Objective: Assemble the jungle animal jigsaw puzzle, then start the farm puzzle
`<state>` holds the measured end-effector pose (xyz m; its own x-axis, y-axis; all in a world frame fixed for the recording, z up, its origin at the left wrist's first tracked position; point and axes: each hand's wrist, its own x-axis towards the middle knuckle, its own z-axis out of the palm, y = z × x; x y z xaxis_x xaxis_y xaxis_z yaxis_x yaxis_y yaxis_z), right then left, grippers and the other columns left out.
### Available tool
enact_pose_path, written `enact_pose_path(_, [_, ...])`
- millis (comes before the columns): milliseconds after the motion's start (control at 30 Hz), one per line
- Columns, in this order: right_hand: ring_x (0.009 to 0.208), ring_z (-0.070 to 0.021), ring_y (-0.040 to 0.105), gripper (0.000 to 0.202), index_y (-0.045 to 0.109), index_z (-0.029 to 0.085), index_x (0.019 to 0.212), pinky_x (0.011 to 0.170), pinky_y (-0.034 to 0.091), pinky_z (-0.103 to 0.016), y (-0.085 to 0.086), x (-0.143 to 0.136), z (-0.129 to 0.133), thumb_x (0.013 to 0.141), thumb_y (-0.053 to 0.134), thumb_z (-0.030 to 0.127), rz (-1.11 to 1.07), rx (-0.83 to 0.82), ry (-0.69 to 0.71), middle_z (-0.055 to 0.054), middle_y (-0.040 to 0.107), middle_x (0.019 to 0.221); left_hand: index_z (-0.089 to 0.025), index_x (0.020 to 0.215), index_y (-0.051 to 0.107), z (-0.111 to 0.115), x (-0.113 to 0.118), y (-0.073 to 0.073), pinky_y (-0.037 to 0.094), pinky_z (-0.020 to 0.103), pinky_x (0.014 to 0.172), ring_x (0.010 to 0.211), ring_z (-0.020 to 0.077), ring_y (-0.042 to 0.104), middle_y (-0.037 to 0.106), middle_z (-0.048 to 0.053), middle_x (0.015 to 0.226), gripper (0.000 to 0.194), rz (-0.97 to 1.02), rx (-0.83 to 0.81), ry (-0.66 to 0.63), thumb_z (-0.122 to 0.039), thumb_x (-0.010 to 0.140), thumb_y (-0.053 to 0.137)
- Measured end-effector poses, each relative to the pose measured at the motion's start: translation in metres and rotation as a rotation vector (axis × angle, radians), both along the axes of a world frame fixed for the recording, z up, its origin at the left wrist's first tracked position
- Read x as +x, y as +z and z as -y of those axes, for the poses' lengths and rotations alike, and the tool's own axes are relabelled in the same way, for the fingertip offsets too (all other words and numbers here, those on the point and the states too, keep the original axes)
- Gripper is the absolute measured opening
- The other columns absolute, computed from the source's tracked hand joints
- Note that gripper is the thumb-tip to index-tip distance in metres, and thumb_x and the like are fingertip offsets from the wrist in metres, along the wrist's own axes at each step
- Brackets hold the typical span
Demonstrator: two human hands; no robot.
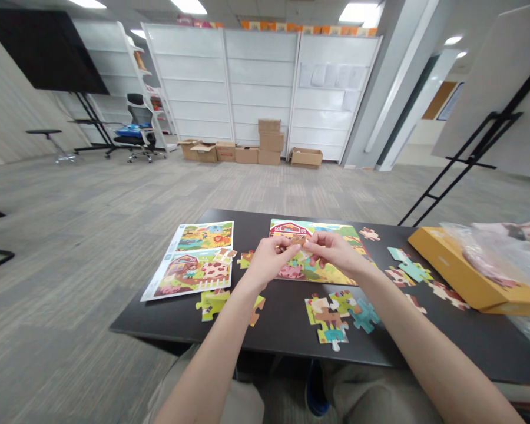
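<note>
Both hands meet over a farm-picture board (318, 274) with a red barn near the middle of the black table. My left hand (269, 259) is closed, its thumb and fingers on a small brown puzzle piece (298, 241). From the right, my right hand (333, 253) pinches the same piece or one touching it; the fingers hide the details. To the left lies a printed picture sheet (194, 259) with a loose piece (225, 255) on its right edge. Joined or overlapping pieces (331, 318) lie near the table's front edge, beside a teal piece (364, 315).
At the right stands a yellow box (463, 277) with clear plastic packaging (507, 253) on it. Several loose pieces (410, 268) lie left of the box. More pieces (212, 303) sit below the sheet, close to my left forearm. Cardboard boxes (269, 141) stand by the far shelves.
</note>
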<state>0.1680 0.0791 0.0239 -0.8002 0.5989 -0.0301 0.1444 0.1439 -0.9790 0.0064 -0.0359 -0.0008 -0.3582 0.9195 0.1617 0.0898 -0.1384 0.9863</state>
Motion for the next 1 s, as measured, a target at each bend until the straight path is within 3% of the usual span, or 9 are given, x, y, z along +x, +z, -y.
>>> enact_pose_path(133, [0.057,-0.0105,0.055,0.045,0.061,0.019,0.082,0.046,0.036,-0.021,0.005,0.013,-0.009,0.081,0.072,0.062,0.039,0.150,-0.021,0.001,0.058,0.067,-0.017,0.072,0.059,0.001,0.009,0.005,0.041,0.022,0.052,0.054,0.0095,0.051,0.058,-0.002,0.064,0.035,0.100,-0.043,-0.106,-0.047,0.074,0.077])
enact_pose_path(300, [0.052,-0.0080,0.048,0.047,0.062,0.020,0.096,0.044,0.028,-0.020,0.004,0.043,-0.022,0.081,0.070,0.064,0.063,0.003,0.052,0.003,0.053,0.065,-0.018,0.073,0.056,-0.006,0.035,0.009,0.038,0.020,0.049,0.054,0.0080,0.049,0.055,-0.003,0.066,0.032,0.139,-0.097,-0.209,-0.043,0.074,0.076])
enact_pose_path(533, [0.052,-0.0086,0.045,0.038,0.064,0.018,0.099,0.048,0.031,-0.022,0.009,0.078,-0.034,0.079,0.074,0.048,0.144,0.131,0.089,0.004,0.054,0.060,-0.016,0.071,0.060,-0.033,0.067,0.001,0.031,0.021,0.052,0.054,0.0082,0.044,0.051,-0.004,0.062,0.024,-0.101,-0.064,-0.237,-0.036,0.077,0.071])
enact_pose_path(667, [0.050,-0.0073,0.042,0.033,0.064,0.018,0.100,0.047,0.028,-0.022,0.011,0.096,-0.047,0.081,0.072,0.043,0.174,0.174,0.130,0.003,0.058,0.064,-0.017,0.072,0.060,-0.042,0.079,0.004,0.032,0.024,0.054,0.056,0.0108,0.044,0.052,-0.003,0.063,0.020,-0.236,-0.041,-0.248,-0.034,0.081,0.063])
enact_pose_path(833, [0.050,-0.0087,0.048,0.033,0.066,0.017,0.094,0.046,0.034,-0.021,0.001,0.126,-0.071,0.079,0.072,0.045,0.272,0.233,0.053,0.002,0.061,0.062,-0.019,0.069,0.057,-0.044,0.074,0.010,0.041,0.030,0.069,0.075,0.0190,0.056,0.062,0.003,0.075,0.017,-0.549,-0.057,-0.165,-0.030,0.082,0.060])
enact_pose_path(1000, [0.056,-0.0149,0.061,0.029,0.069,0.018,0.090,0.052,0.046,-0.026,-0.012,0.149,-0.090,0.074,0.073,0.042,0.432,0.323,-0.046,-0.002,0.069,0.070,-0.020,0.075,0.060,-0.049,0.068,-0.003,0.043,0.031,0.067,0.072,0.0210,0.059,0.065,0.004,0.076,0.013,-0.754,-0.144,-0.188,-0.028,0.085,0.057])
